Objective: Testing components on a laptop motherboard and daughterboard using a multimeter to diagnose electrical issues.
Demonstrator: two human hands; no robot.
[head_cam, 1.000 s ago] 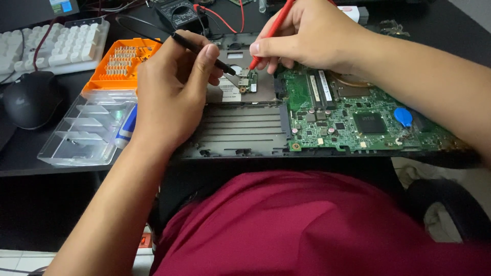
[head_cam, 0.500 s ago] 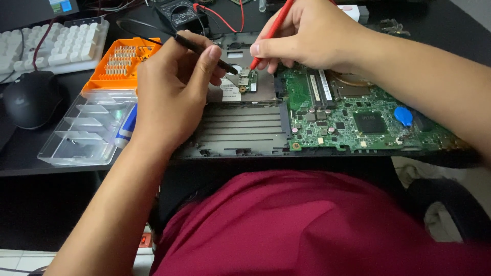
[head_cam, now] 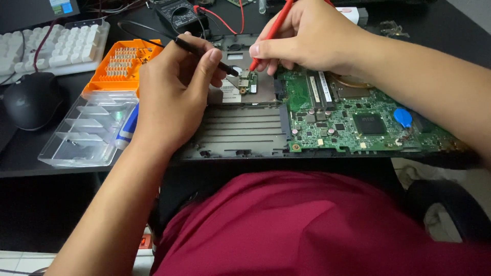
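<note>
Black desk carries everything. Opened laptop chassis lies at its front edge w/ the green motherboard seated in its right half; a blue coin cell sits near the board's right end. Left of the chassis: white keyboard, black mouse, orange bit holder w/ its clear lid open toward the front. Black multimeter at the back edge, red and black leads running off it.

Left hand – fingers curled, pinching the black probe pen-style, tip down on the small daughterboard in the chassis' upper middle. Right hand – fingers bunched, pinching the red probe, tip on the same small board, just beside the black tip.
</note>
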